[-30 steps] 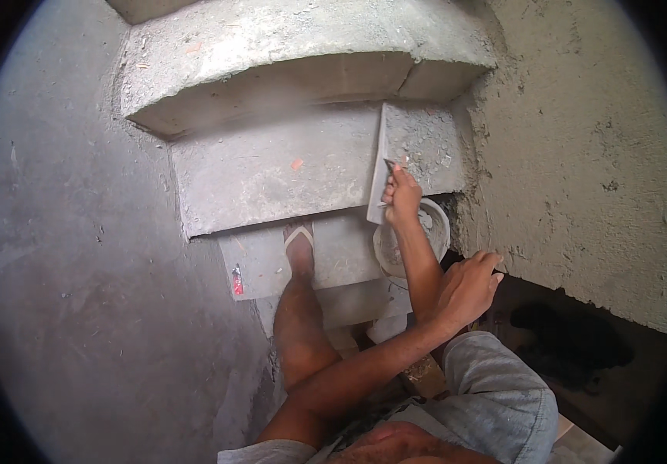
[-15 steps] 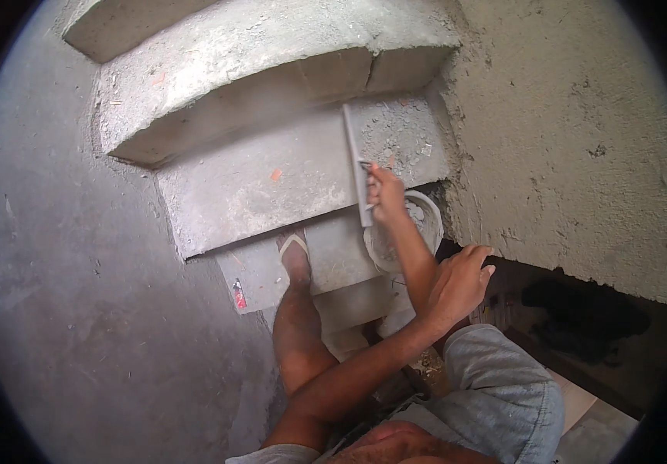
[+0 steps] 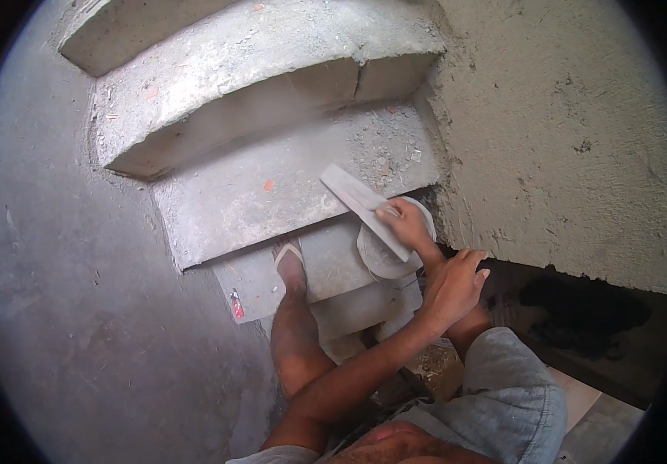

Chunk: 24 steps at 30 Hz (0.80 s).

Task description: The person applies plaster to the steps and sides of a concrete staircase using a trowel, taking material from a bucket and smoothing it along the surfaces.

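My right hand [image 3: 407,224] grips a long, flat grey plastering trowel [image 3: 351,193] by the handle on its back. The blade slants across the front edge of a concrete step [image 3: 248,205], its lower end above a pale round bucket [image 3: 383,264]. Hand and blade hide most of the bucket's inside. My left hand [image 3: 455,290] lies across my right forearm near the wrist or just above it; I cannot tell if it touches. Its fingers are loosely bent and apart, holding nothing. Grey crumbs and an orange chip [image 3: 268,185] lie on the step.
Higher dusty concrete steps [image 3: 271,46] rise beyond, one riser cracked. A rough plastered wall [image 3: 565,139] stands at the right, with a dark gap below it. My sandaled foot [image 3: 291,263] is on the lower step, near a small red packet [image 3: 237,304]. Smooth grey surface [image 3: 101,309] spans the left.
My right hand has drawn the plastering trowel back toward me, off the crumbs and over the bucket. The blade has turned from near upright to a slant. My left hand has barely moved.
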{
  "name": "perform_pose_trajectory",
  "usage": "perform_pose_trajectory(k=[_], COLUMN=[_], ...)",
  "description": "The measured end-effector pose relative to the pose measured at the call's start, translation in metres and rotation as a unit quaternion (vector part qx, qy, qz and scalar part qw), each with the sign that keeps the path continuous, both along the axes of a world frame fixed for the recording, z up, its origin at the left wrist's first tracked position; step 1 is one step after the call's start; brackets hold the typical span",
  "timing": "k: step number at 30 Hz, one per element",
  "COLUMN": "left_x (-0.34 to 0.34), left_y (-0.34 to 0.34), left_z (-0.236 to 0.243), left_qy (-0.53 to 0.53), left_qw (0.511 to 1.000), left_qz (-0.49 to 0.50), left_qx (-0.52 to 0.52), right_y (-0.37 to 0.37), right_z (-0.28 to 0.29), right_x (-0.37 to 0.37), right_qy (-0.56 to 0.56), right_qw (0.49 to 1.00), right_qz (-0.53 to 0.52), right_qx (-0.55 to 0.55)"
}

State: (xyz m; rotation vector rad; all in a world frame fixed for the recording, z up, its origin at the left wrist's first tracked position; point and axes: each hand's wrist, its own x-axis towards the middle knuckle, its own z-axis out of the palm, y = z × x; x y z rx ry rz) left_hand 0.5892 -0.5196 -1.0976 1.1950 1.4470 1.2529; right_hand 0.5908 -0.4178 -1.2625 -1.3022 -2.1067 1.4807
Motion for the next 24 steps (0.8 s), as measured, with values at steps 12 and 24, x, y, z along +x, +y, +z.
perform_pose_trajectory(k=[12, 24], left_x=[0.001, -0.006], left_y=[0.002, -0.001], left_z=[-0.005, -0.003], left_qy=[-0.023, -0.027], left_qw=[0.999, 0.999], left_qz=[-0.009, 0.023], left_qx=[-0.019, -0.002], right_y=[0.048, 0.080], right_z=[-0.002, 0.003], right_x=[0.005, -0.038], right_qy=[-0.045, -0.118], right_qw=[0.979, 0.946], right_qz=[-0.103, -0.192], right_qx=[0.172, 0.234])
